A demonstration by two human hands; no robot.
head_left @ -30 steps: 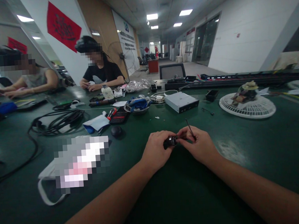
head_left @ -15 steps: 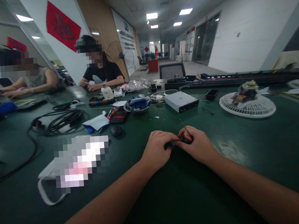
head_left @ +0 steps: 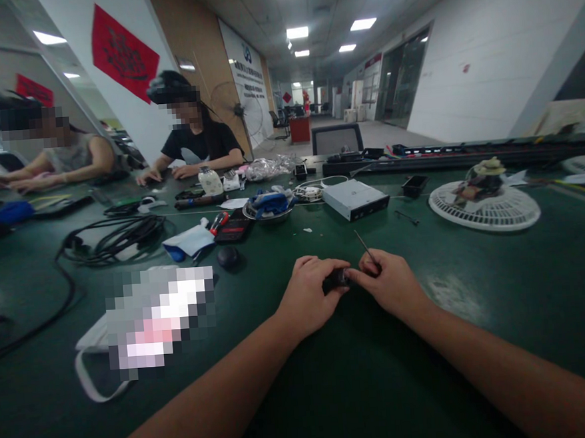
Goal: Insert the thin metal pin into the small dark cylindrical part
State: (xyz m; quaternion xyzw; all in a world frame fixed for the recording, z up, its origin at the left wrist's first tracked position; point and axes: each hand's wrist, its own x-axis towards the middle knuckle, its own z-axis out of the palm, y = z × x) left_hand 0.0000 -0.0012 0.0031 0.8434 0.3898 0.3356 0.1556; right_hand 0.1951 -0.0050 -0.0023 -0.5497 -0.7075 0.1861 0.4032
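Note:
Low over the green table [head_left: 304, 378], my left hand [head_left: 310, 294] is closed around a small dark part [head_left: 335, 279]. Its fingers cover much of it, and I cannot make out its kind. My right hand [head_left: 389, 279] grips a thin screwdriver-like rod [head_left: 364, 246] in its curled fingers, the slim shaft pointing up and to the left, away from the part. The thumb of that hand touches the right end of the dark part.
Beyond my hands lie an optical drive [head_left: 355, 198], a metal bowl with blue cloth [head_left: 269, 204] and a white fan grille [head_left: 485, 209]. On the left are a mouse [head_left: 227, 255], a coiled black cable [head_left: 108, 238] and a blurred-out phone-like slab [head_left: 161, 315]. Two people sit across the table.
My right fingers have drawn back slightly from the dark part, leaving mainly the thumb on it. The rod has shifted a little rightward. A co-worker's hand has lowered to the table.

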